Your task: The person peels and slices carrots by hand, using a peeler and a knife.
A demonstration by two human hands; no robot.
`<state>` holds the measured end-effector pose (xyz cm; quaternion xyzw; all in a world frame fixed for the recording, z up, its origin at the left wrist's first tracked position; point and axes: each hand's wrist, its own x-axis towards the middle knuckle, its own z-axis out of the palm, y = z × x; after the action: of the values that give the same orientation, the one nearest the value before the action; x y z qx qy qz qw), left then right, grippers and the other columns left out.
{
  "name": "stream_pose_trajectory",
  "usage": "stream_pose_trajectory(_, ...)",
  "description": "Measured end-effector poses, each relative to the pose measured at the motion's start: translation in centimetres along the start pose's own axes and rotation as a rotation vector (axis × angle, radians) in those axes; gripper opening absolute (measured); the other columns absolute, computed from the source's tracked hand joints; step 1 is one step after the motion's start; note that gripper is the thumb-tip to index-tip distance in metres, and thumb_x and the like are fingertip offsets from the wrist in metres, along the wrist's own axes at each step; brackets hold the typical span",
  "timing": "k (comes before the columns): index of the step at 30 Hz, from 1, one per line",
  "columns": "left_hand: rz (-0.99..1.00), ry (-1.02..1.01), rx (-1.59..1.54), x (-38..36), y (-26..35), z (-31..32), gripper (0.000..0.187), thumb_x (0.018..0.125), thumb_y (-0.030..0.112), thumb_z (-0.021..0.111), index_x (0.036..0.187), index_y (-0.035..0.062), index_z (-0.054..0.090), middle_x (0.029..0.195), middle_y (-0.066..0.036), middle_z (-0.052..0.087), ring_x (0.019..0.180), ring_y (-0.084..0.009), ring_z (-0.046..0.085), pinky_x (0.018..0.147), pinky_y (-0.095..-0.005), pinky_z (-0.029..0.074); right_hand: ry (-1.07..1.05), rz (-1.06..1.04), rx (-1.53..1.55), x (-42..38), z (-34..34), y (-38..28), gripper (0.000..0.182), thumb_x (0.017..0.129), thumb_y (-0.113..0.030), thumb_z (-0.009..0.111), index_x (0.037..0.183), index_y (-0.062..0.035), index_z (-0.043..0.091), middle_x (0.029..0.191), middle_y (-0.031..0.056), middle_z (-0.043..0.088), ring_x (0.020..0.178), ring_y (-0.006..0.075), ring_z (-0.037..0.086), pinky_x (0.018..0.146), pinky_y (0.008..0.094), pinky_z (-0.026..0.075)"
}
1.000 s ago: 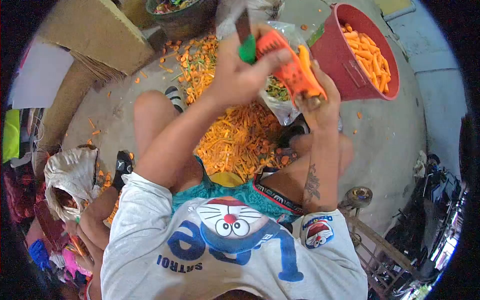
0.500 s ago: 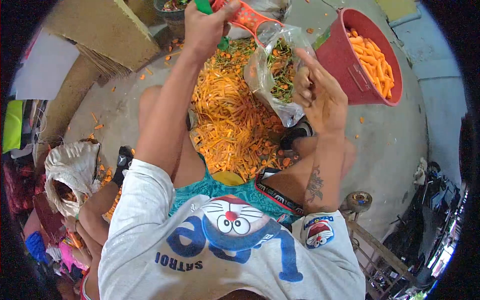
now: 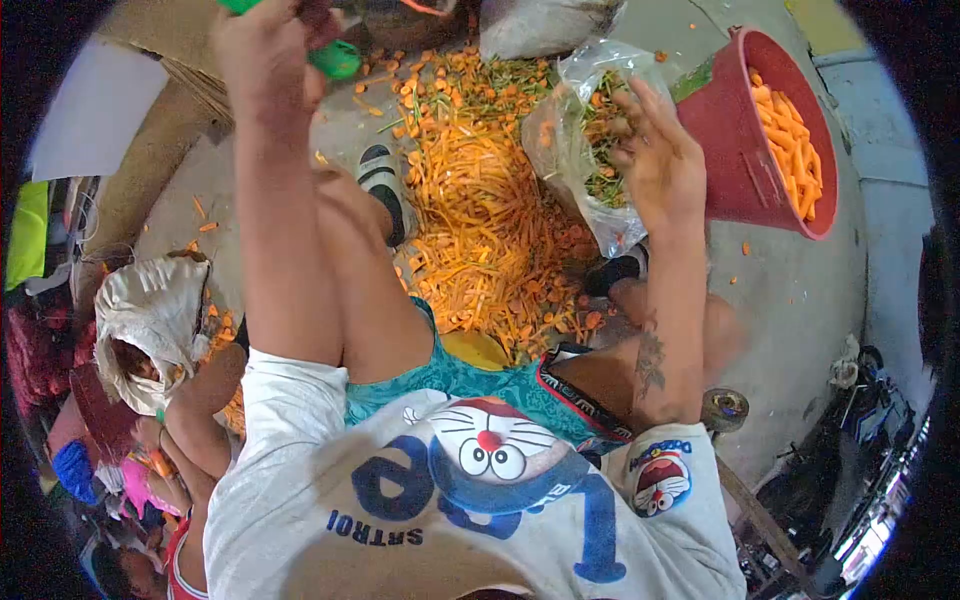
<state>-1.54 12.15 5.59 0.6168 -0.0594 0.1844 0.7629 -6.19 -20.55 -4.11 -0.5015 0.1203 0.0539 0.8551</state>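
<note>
My left hand [image 3: 272, 60] is raised at the upper left, blurred, its fingers closed round a green object [image 3: 335, 60] whose kind I cannot tell. My right hand [image 3: 662, 165] is open, palm inward and fingers loosely spread. Its fingertips overlap a clear plastic bag [image 3: 622, 225] holding green stalks and orange scraps. Between my legs lies a heap of carrot peelings [image 3: 480, 190], with green trimmings and carrot pieces at its far end. Only the rim of a red-orange item [image 3: 425, 6] shows at the top edge.
A tilted red tub [image 3: 735, 150] of peeled carrots [image 3: 792, 150] stands at the right. A white sack [image 3: 545, 25] lies beyond the heap; another pale sack [image 3: 150, 310] sits at the left. Another person's hand [image 3: 150, 435] is at the lower left, beside that sack.
My left hand has swung left with the green object. The red perforated item beside it has moved up and left, mostly out of view. My right hand stays by the bag, fingers slightly more curled.
</note>
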Motion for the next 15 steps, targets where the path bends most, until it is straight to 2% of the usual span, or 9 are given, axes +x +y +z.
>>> stream_pose_trajectory(1,0.059,-0.139,-0.069,0.0,0.1,-1.0,0.011,0.097,0.018,0.071,0.096,0.009,0.064,0.076,0.003,0.062,0.058,-0.0055,0.056,0.049,-0.0219,0.041,-0.086,0.017,-0.025,1.9,0.5,0.6,0.051,0.098,-0.03,0.06,0.142,-0.0057,0.053,0.118,0.0036,0.066,0.093,0.0126,0.055,0.074,0.0306,0.043)
stream_pose_trajectory(5,0.019,-0.062,-0.074,0.4,-0.4,-3.8,0.011,0.096,0.015,0.071,0.096,0.0074,0.064,0.076,0.003,0.062,0.058,-0.007,0.056,0.051,-0.0231,0.043,-0.071,0.132,-0.004,10.9,2.7,5.6,0.04,0.097,-0.028,0.06,0.13,-0.0061,0.062,0.11,0.0028,0.066,0.091,0.015,0.056,0.075,0.0344,0.046)
stream_pose_trajectory(7,0.032,-0.01,0.112,1.2,-1.5,-6.9,0.011,0.096,0.011,0.069,0.104,0.0053,0.065,0.082,0.0,0.065,0.065,-0.0075,0.058,0.056,-0.0234,0.045,-0.05,0.222,-0.076,16.3,3.7,9.6,0.036,0.097,-0.028,0.06,0.124,-0.0058,0.064,0.106,0.0028,0.067,0.089,0.0158,0.056,0.073,0.0357,0.046)
stream_pose_trajectory(10,0.043,0.069,0.407,2.3,-3.3,-12.2,0.023,0.095,0.005,0.066,0.117,0.0021,0.067,0.092,-0.004,0.07,0.074,-0.0083,0.062,0.065,-0.024,0.049,-0.017,0.352,-0.192,26.0,2.8,17.9,0.03,0.096,-0.028,0.061,0.115,-0.0051,0.067,0.099,0.0031,0.067,0.085,0.0173,0.057,0.07,0.0379,0.046)
stream_pose_trajectory(12,0.032,0.106,0.61,3.1,-4.2,-12.9,0.032,0.094,0.001,0.064,0.126,0.0,0.068,0.099,-0.007,0.073,0.08,-0.0088,0.065,0.07,-0.0244,0.052,-0.002,0.411,-0.237,31.1,3.0,21.8,0.029,0.095,-0.028,0.062,0.111,-0.0046,0.067,0.096,0.0033,0.067,0.083,0.018,0.057,0.068,0.0388,0.047)
stream_pose_trajectory(13,-0.084,0.272,0.211,3.9,-4.4,-11.8,0.038,0.1,0.003,0.053,0.137,-0.0059,0.059,0.113,-0.016,0.072,0.089,-0.015,0.071,0.072,-0.0271,0.056,0.045,0.413,-0.306,33.1,3.1,23.3,0.027,0.099,-0.026,0.057,0.113,-0.0052,0.068,0.09,0.0014,0.062,0.079,0.0173,0.054,0.065,0.0371,0.046)
stream_pose_trajectory(14,-0.125,0.371,0.255,4.1,-4.2,-12.0,0.039,0.102,0.006,0.051,0.139,-0.0082,0.056,0.116,-0.018,0.071,0.093,-0.0184,0.071,0.075,-0.0291,0.058,0.095,0.419,-0.373,35.1,3.0,25.0,0.027,0.103,-0.024,0.051,0.115,-0.0059,0.069,0.083,-0.0005,0.058,0.075,0.0166,0.052,0.062,0.0354,0.045)
stream_pose_trajectory(15,-0.171,0.468,0.301,4.6,-4.7,-11.9,0.041,0.104,0.01,0.048,0.14,-0.0105,0.053,0.12,-0.019,0.07,0.098,-0.0217,0.072,0.077,-0.0311,0.06,0.073,0.417,-0.501,38.3,1.6,27.4,0.029,0.103,-0.024,0.05,0.113,-0.0037,0.068,0.083,0.0006,0.059,0.073,0.0179,0.052,0.063,0.0377,0.045)
